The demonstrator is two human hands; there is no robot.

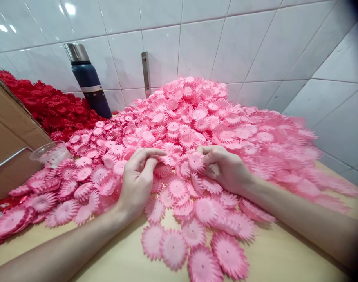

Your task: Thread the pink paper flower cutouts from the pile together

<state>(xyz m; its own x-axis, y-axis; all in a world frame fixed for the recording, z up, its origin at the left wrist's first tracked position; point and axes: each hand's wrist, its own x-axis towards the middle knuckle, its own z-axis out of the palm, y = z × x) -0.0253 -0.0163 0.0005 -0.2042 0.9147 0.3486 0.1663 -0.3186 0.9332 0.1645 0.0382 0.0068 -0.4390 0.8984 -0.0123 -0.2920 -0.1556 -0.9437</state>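
My right hand pinches a pink fabric flower piece, round with a fringed edge and a paler middle. To its left, my left hand has its thumb and forefinger pressed together at the edge of another pink flower piece, partly hidden by the fingers. Both hands rest low at the front of a large heap of such pieces. Below and between them, several loose flower pieces lie flat on the table, each with a small hole at its centre.
A red heap of similar pieces lies at the back left, beside a dark blue bottle. Nearer stand a clear plastic cup and a cardboard box. The pale table meets a tiled wall with a metal bracket.
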